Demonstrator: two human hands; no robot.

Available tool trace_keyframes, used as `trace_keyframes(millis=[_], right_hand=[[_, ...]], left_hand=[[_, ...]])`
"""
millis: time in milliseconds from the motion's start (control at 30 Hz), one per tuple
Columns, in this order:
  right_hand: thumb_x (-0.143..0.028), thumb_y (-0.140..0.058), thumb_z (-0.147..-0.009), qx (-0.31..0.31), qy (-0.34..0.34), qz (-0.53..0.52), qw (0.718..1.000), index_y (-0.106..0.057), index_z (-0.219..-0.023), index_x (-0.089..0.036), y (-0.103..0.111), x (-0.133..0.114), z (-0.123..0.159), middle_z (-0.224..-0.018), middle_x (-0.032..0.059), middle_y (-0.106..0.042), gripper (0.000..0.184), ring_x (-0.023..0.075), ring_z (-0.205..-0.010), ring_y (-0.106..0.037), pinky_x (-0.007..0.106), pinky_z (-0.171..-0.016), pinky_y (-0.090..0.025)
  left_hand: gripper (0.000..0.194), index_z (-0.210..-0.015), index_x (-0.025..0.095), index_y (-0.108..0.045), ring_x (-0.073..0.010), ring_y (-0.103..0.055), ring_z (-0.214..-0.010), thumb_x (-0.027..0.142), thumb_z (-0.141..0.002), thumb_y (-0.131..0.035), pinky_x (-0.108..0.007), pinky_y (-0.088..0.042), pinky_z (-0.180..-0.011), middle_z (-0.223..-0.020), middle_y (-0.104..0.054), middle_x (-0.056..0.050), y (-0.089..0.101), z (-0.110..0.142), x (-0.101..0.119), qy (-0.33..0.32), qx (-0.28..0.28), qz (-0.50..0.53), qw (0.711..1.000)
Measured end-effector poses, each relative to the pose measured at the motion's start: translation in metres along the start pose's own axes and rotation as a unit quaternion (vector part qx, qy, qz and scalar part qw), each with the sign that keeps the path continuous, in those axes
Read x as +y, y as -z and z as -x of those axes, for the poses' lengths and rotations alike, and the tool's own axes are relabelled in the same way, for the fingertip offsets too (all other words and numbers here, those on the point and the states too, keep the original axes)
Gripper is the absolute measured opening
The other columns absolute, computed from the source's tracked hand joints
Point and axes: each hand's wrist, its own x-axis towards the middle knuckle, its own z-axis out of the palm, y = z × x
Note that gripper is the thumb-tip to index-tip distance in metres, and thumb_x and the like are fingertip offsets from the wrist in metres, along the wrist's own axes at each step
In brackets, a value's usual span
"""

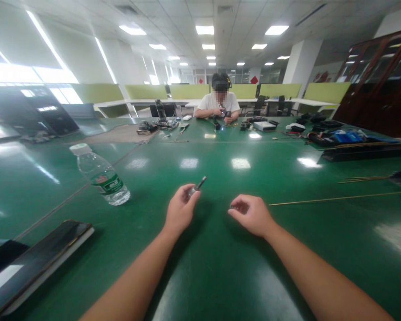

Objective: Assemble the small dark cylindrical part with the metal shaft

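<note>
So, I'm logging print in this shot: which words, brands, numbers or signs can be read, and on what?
No text is readable.
Bottle: marks on its green label, too blurred to read.
Larger red diamond at the back: too small to tell if it bears writing.

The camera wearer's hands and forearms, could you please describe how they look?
The left hand and right hand wear no gloves. The left forearm and right forearm taper to the wrists, with no sleeve, watch or bracelet showing. Fine markings are too blurred to tell.
</note>
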Motion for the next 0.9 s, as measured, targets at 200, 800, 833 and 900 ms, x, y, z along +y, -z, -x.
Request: trace_keyframes(millis=[200,800,833,900], right_hand=[[-0.026,-0.071,-0.075,-0.003,-0.007,-0.009,1.0,-0.072,-0.08,-0.017,-0.002,0.004,-0.001,-0.071,0.0023,-0.071,0.01,0.0145,-0.062,-0.062,0.024,-0.06,-0.048],[-0.026,-0.072,-0.075,-0.035,0.005,-0.016,0.999,-0.073,-0.081,-0.017,-0.006,0.004,-0.001,-0.07,0.0021,-0.07,0.01,0.0145,-0.062,-0.061,0.025,-0.06,-0.047],[-0.025,-0.072,-0.075,-0.038,0.005,-0.016,0.999,-0.073,-0.081,-0.017,-0.007,0.004,-0.001,-0.07,0.0021,-0.07,0.01,0.0145,-0.062,-0.062,0.025,-0.06,-0.047],[-0.025,-0.072,-0.075,-0.044,0.004,-0.016,0.999,-0.073,-0.081,-0.017,-0.008,0.004,-0.001,-0.07,0.0022,-0.07,0.011,0.0144,-0.062,-0.062,0.025,-0.06,-0.047]], left_hand=[[0.062,-0.121,0.013,-0.06,-0.0137,-0.064,-0.082,0.045,-0.071,-0.078,-0.027,-0.053,-0.08,-0.108,-0.067,-0.009,-0.004,-0.003,-0.01,0.132,0.017,0.196,0.972],[0.051,-0.109,0.025,-0.059,-0.0317,-0.064,-0.112,0.064,-0.077,-0.054,-0.046,-0.047,-0.1,-0.117,-0.07,-0.007,0.135,0.085,0.031,0.063,0.052,-0.318,0.944],[0.051,-0.109,0.026,-0.059,-0.0322,-0.065,-0.11,0.064,-0.077,-0.052,-0.045,-0.05,-0.096,-0.117,-0.071,-0.007,0.149,0.097,0.025,0.081,0.065,-0.358,0.928],[0.048,-0.107,0.027,-0.059,-0.0321,-0.068,-0.104,0.065,-0.079,-0.048,-0.043,-0.054,-0.088,-0.114,-0.071,-0.005,0.174,0.115,0.012,0.129,0.08,-0.422,0.894]])
